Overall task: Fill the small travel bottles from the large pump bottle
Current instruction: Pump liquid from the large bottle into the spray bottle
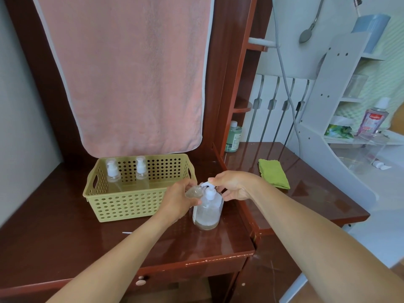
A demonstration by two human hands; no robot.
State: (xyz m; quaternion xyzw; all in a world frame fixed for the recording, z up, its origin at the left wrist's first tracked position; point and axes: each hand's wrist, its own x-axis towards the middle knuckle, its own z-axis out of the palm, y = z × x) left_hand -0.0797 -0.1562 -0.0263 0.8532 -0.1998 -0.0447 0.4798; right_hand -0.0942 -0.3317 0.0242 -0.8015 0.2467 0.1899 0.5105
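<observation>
Grips a small travel bottle (194,192) in the left hand (180,201), fingers and thumb curled round its clear body, tilted, mouth up against the spout of the large pump bottle (207,213). Rests the right hand (235,186) on the white pump head (205,184), forefinger curled over the top, other fingers bent loosely just right of the neck. Large bottle upright on the dark red desk (65,237), near its right edge and just right of a yellow-green perforated basket (131,207), with only a shallow brownish layer of liquid at its bottom. In the far part of the basket, two more small bottles with white pump tops, upright, one left (112,174) and one right (141,170). Behind the basket, a hanging pink towel (131,73). On the lower desktop to the right, a folded green cloth (273,173), well apart from the hands; farther back, a green bottle (233,136) with a white cap
</observation>
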